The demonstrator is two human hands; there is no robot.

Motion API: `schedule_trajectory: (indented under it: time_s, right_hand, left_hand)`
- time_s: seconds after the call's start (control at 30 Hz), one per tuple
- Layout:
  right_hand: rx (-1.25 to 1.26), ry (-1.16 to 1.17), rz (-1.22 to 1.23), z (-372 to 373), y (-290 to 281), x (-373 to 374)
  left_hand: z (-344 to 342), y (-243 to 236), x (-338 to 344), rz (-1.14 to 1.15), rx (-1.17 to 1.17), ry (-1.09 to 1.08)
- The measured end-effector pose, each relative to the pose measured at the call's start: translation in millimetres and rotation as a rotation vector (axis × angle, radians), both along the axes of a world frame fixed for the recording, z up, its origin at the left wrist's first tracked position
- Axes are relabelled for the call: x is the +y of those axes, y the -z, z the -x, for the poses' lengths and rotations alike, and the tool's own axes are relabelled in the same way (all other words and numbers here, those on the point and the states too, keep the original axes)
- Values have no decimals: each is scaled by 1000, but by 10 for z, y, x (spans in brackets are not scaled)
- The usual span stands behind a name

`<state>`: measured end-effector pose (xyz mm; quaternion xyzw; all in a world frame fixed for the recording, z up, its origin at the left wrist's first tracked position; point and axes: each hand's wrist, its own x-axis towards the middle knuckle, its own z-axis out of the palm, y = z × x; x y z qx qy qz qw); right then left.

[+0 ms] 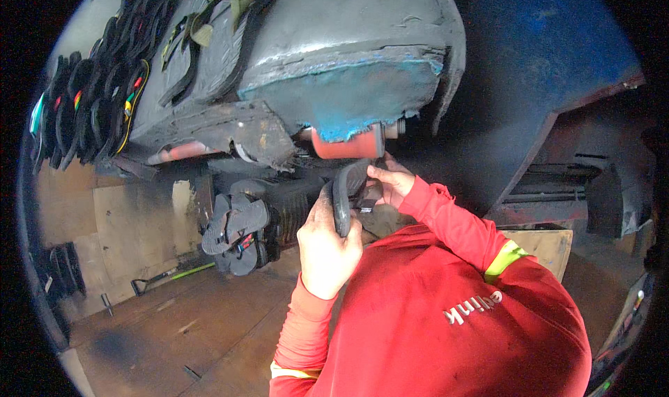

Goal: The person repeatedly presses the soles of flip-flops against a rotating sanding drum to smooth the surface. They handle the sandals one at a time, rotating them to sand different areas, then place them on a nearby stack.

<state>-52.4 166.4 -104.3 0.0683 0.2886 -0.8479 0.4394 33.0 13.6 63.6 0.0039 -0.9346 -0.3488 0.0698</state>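
Observation:
Between both hands I hold a dark flip-flop [349, 190] on its edge, its sole turned sideways. My left hand [329, 247] wraps around the lower end, thumb on one side and fingers on the other. At the upper end my right hand [392, 181] grips it, with some fingers hidden behind. Just above is a red-orange cylinder [348, 145], partly covered by the dusty machine housing with a ragged blue edge [348, 94]. Whether the flip-flop touches the cylinder, I cannot tell.
Two flip-flops [233, 45] lie on the grey machine top, with several black ones [97, 94] lined up at the far left. Below the machine hangs a cluster of grey flip-flops [240, 223]. A green-and-black handled tool [178, 275] lies by the wooden boards. A blue panel [550, 56] rises at right.

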Motion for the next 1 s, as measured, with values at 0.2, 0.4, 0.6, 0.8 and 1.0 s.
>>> schedule_trajectory:
  time_s: [0.2,0.4,0.6,0.8,1.0]
  right_hand:
    - [-38,18,47,-225,-398,-3]
    - [-128,66,18,-349,-550,-50]
    - [-48,69,-112,32,-286,45]
    - [-47,52,10,-231,-372,31]
    - [-148,21,112,-313,-347,78]
  left_hand:
    - [-341,-293,-65,-37,-89,-27]
    - [-406,-465,4,-23,-65,-46]
    - [-90,7,7,-139,-92,-69]
    - [-433,-142,10,-112,-30,-96]
    - [-466,-241,49,6,46,0]
